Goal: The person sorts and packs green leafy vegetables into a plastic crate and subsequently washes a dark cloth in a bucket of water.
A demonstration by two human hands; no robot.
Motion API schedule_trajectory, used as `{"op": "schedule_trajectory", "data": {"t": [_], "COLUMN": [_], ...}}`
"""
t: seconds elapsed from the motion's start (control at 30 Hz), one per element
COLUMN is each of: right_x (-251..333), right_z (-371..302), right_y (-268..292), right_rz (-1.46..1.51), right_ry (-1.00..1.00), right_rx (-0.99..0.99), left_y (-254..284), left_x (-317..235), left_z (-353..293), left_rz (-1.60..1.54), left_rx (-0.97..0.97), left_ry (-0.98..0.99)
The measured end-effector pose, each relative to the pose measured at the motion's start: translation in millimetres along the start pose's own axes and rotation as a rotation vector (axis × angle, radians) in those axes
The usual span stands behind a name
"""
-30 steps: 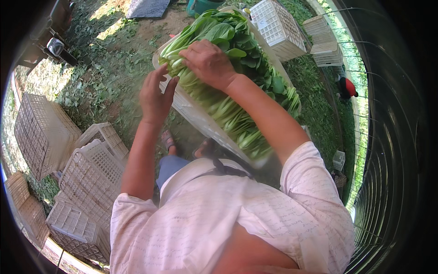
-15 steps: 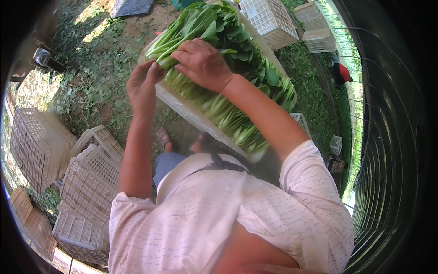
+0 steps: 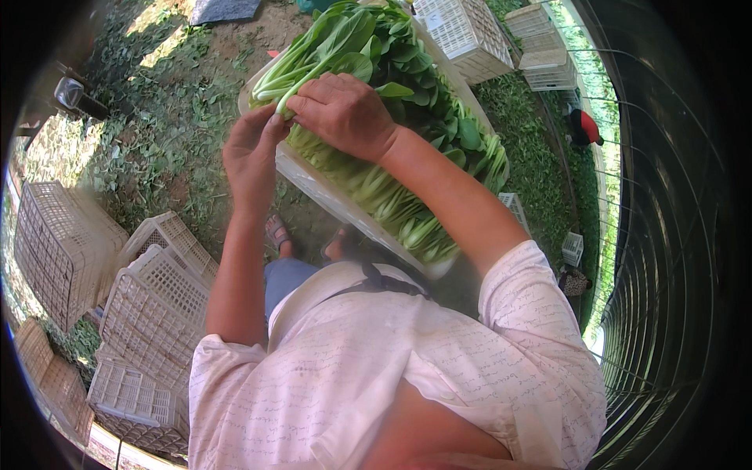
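Note:
A long pale crate in front of me is packed with leafy greens, with dark leaves toward the far side and pale stems toward me. Over its left end, my left hand pinches the base of a green stalk between thumb and fingers. My right hand is closed round the same stalk beside it, knuckles up, its fingertips hidden. The two hands nearly touch. More loose stalks with broad leaves lie on top just beyond them.
White slatted crates stand stacked at my left, and more crates stand beyond the greens. Leaf scraps litter the earth floor. A dark, ribbed wall curves along the right. A red and black object lies near it.
My left hand has moved slightly right, closer to my right hand, which has shifted a little left and down. The stalk's base now sits between the fingertips of both hands.

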State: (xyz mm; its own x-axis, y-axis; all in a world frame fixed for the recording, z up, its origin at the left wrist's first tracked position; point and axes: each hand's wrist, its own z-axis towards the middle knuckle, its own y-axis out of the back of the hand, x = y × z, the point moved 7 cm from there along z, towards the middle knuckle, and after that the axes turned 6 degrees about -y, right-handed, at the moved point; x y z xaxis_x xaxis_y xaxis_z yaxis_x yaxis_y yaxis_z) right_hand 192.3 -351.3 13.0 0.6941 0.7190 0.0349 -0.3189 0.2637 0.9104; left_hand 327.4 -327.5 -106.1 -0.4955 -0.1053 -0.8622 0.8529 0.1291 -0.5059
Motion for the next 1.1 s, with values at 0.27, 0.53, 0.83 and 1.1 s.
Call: {"op": "schedule_trajectory", "data": {"t": [0.27,0.53,0.83,1.1], "right_x": [12.8,-3.8,-9.6,-0.4], "right_z": [-9.6,-20.0,-16.6,-21.5], "right_y": [18.3,47.9,51.4,48.7], "right_rz": [0.023,0.36,0.307,0.214], "right_ry": [0.106,-0.186,-0.174,-0.127], "right_rx": [0.002,-0.095,-0.129,-0.112], "left_y": [-16.1,-39.6,-55.7,-51.3], "left_x": [-13.3,-29.3,-42.3,-48.1], "left_z": [-24.5,-44.4,-30.0,-30.2], "left_rz": [0.02,-0.033,-0.018,0.01], "left_rx": [-0.026,0.049,0.062,0.09], "left_ry": [0.036,0.125,0.054,0.074]}}
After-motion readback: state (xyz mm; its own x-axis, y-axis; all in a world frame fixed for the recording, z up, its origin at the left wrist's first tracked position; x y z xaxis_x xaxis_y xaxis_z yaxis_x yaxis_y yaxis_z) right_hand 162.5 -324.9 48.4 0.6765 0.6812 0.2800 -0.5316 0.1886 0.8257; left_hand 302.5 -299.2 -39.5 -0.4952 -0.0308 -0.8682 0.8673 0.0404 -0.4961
